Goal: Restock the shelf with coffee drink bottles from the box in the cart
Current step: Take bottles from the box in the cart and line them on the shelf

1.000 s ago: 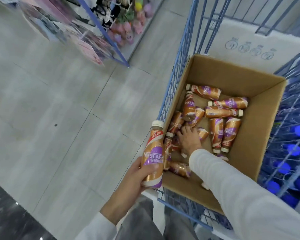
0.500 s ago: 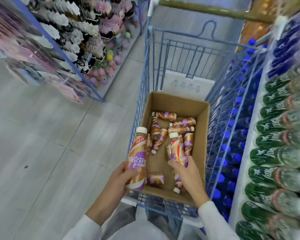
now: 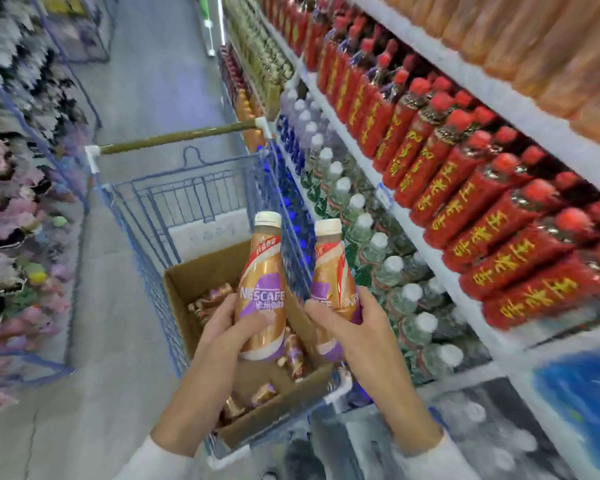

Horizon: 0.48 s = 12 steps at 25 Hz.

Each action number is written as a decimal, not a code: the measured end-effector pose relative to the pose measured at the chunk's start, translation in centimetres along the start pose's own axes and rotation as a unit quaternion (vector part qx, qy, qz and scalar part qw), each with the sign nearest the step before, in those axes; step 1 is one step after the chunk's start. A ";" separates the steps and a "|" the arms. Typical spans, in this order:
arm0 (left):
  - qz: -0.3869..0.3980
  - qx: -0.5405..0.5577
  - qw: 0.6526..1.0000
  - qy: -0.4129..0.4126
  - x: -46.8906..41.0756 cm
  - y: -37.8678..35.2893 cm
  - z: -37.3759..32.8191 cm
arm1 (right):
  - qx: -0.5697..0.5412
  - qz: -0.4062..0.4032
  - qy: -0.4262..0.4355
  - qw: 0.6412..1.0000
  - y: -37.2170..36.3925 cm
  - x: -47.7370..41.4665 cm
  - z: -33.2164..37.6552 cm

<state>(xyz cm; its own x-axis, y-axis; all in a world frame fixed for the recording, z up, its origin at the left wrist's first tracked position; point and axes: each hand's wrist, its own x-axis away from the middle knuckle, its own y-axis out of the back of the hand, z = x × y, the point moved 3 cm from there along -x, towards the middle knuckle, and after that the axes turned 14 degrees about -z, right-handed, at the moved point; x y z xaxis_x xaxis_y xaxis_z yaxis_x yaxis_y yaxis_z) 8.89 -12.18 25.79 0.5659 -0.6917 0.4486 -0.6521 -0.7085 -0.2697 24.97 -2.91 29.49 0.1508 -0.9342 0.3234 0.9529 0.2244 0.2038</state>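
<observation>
My left hand (image 3: 227, 329) grips an upright gold-and-purple coffee drink bottle (image 3: 262, 282) with a cream cap. My right hand (image 3: 352, 327) grips a second, matching coffee bottle (image 3: 331, 271), also upright. Both bottles are held side by side above the open cardboard box (image 3: 187, 284) in the blue wire cart (image 3: 146, 216). Several more coffee bottles (image 3: 293, 351) lie on their sides in the box, partly hidden behind my hands. The drinks shelf (image 3: 444, 271) runs along the right.
The shelf holds rows of red-labelled bottles (image 3: 465, 174) above and clear white-capped bottles (image 3: 388, 271) below. The cart's handle (image 3: 177, 136) lies across the far end. A rack of hanging goods (image 3: 18, 188) lines the left side of the grey-floored aisle.
My right hand has lifted a bottle out of the box and raised it beside the left hand's bottle. My view has swung up and right toward the shelf.
</observation>
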 end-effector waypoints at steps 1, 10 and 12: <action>0.023 -0.005 1.000 -0.006 0.6 -1.1 -0.1 | -0.011 -0.030 0.006 0.999 1.5 1.2 0.0; 0.280 -0.059 0.956 0.062 10.3 -15.3 3.0 | -0.063 -0.304 0.051 0.949 17.5 13.0 -0.8; 0.331 -0.069 0.939 0.069 13.6 -18.9 4.4 | -0.084 -0.349 0.045 0.932 21.3 15.8 -1.8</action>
<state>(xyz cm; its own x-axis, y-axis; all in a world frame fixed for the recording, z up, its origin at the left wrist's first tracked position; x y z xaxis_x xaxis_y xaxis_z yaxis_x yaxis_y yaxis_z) 31.09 -8.80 33.27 -0.0504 -0.9421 0.3316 -0.9024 -0.0994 -0.4193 48.12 -13.38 37.26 -0.5062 -0.8581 0.0857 0.8544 -0.4856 0.1847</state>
